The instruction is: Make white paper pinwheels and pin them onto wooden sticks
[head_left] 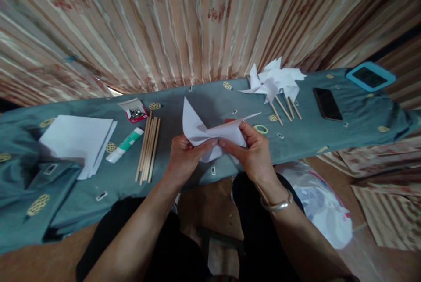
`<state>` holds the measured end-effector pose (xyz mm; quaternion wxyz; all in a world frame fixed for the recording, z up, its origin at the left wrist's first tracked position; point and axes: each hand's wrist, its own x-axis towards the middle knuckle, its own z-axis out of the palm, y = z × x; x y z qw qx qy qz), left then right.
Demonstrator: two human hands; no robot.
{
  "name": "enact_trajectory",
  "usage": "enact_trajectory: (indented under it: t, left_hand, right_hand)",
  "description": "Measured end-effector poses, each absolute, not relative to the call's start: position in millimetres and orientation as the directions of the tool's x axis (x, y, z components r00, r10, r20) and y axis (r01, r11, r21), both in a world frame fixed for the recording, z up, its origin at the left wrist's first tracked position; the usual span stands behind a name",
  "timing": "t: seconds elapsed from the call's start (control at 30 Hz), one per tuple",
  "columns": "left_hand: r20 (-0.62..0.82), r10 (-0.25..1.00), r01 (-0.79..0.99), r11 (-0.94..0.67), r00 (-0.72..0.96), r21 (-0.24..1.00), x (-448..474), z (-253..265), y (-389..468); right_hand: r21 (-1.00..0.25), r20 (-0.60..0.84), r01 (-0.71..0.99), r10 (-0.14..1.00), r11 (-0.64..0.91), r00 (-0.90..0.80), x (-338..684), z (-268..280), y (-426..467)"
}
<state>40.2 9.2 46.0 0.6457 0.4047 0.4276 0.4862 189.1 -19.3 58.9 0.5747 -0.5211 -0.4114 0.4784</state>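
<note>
Both my hands grip one white paper pinwheel (213, 132) above the front middle of the table. Its corners are bent up, one tall point rising at the left and a thin one at the right. My left hand (186, 152) is closed on its left side, thumb pressed near the centre. From the right, my right hand (251, 146) pinches the paper, its thumb meeting the other at the middle. Fingers under the paper are hidden. Behind my right hand lie a yellow-green ring (261, 129) and a partly covered reddish-brown object (230, 120).
Left on the cloth-covered table (184, 176) are paper sheets (77, 137), a glue tube (125, 145), wooden sticks (149, 148) and a red box (136, 113) of small metal pieces. Finished pinwheels (278, 80), a phone (327, 103) and a blue-framed device (371, 76) lie right. A plastic bag (319, 207) stands below.
</note>
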Motion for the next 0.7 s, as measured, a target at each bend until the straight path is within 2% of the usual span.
enact_trajectory:
  t: [0.2, 0.37, 0.7]
  left_hand:
    - [-0.13, 0.982, -0.231, 0.16, 0.137, 0.96, 39, 44, 12]
    - [-0.108, 0.989, -0.241, 0.129, 0.096, 0.962, 40, 43, 14]
    - [-0.12, 0.983, -0.203, 0.147, 0.136, 0.968, 38, 43, 14]
  right_hand:
    - [-1.0, 0.005, -0.028, 0.967, 0.012, 0.254, 189, 53, -17]
    - [-0.999, -0.008, -0.043, 0.974, 0.002, 0.228, 190, 48, -16]
    - [-0.999, -0.007, -0.052, 0.975, 0.005, 0.223, 189, 49, -17]
